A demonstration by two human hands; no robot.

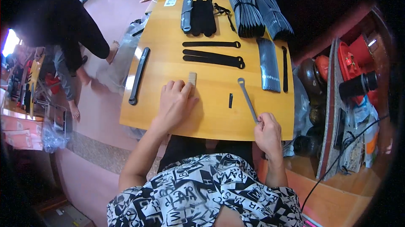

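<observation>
My right hand, at the table's near right, pinches the lower end of a grey strap. The strap slants up and left, its eyelet end farthest from me. My left hand rests on the table with curled fingers against a small tan block; the block's far end shows past them. Between the hands lies a short black strip. Beyond, three black straps with eyelet ends lie crosswise, one black strap farthest away. A dark strap lies lengthwise on the left.
A flat stack of shiny grey straps sits on the right of the yellow table, beside a narrow black strap. Banded bundles and a black stack stand at the back. Another person is at the left.
</observation>
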